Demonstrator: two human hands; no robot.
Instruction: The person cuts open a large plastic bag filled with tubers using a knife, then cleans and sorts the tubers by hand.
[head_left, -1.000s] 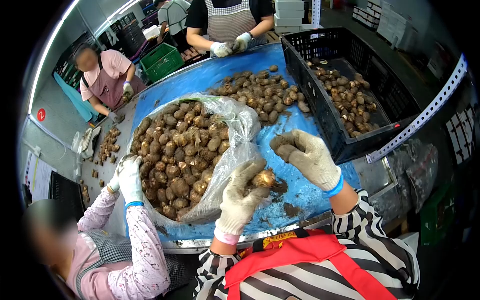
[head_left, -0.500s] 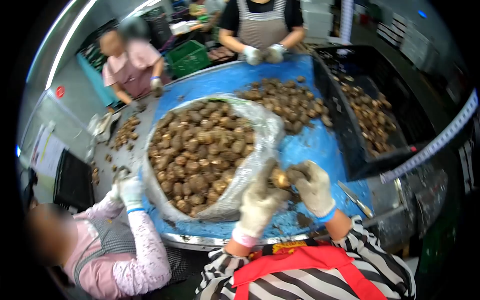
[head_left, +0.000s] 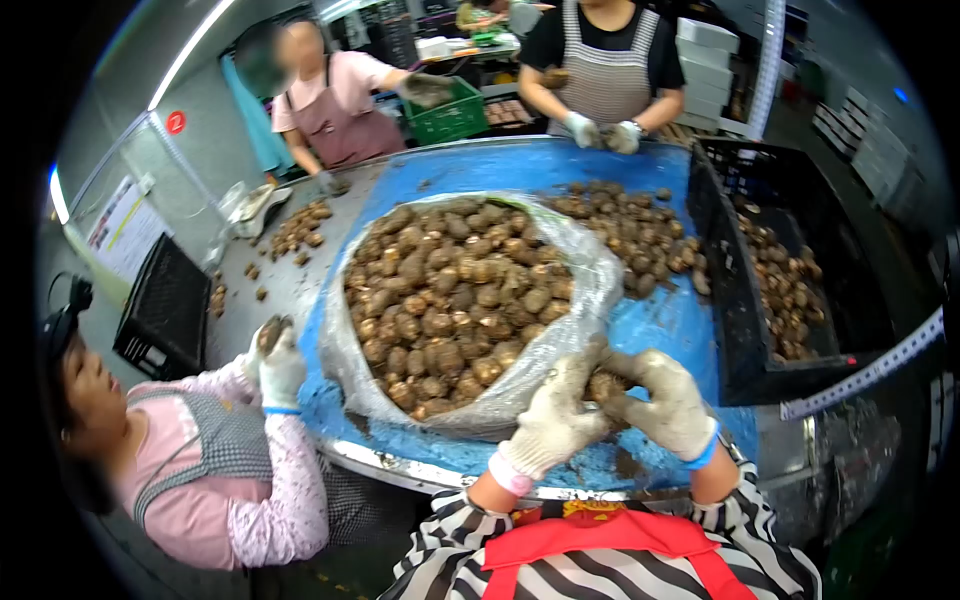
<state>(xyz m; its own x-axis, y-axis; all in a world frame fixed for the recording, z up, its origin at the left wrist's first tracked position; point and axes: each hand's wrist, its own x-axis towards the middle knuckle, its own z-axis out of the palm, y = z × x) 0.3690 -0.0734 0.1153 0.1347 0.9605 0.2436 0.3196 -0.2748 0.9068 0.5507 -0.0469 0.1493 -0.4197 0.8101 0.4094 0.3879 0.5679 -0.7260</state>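
In the head view, my gloved left hand (head_left: 560,415) and gloved right hand (head_left: 670,400) meet over the near side of the table. A small brown taro (head_left: 605,386) is held between their fingertips, partly covered by the soiled gloves. Just left of my hands stands a large clear plastic bag (head_left: 595,315) with its mouth rolled open. Taros (head_left: 455,295) fill it to a heap. Beyond my hands, more loose taros (head_left: 640,240) lie piled on the blue table covering (head_left: 660,325).
A black crate (head_left: 735,350) with taros inside stands at the right. At left, a co-worker's gloved hands (head_left: 275,365) hold something brown. Two more people work across the table. Small pieces (head_left: 300,228) lie on the bare metal at far left, near a black box (head_left: 165,310).
The view has shifted, so the table sits further right. My fingers have closed around the taro, covering more of it. The back-left person has stretched an arm rightward. The knife is out of sight.
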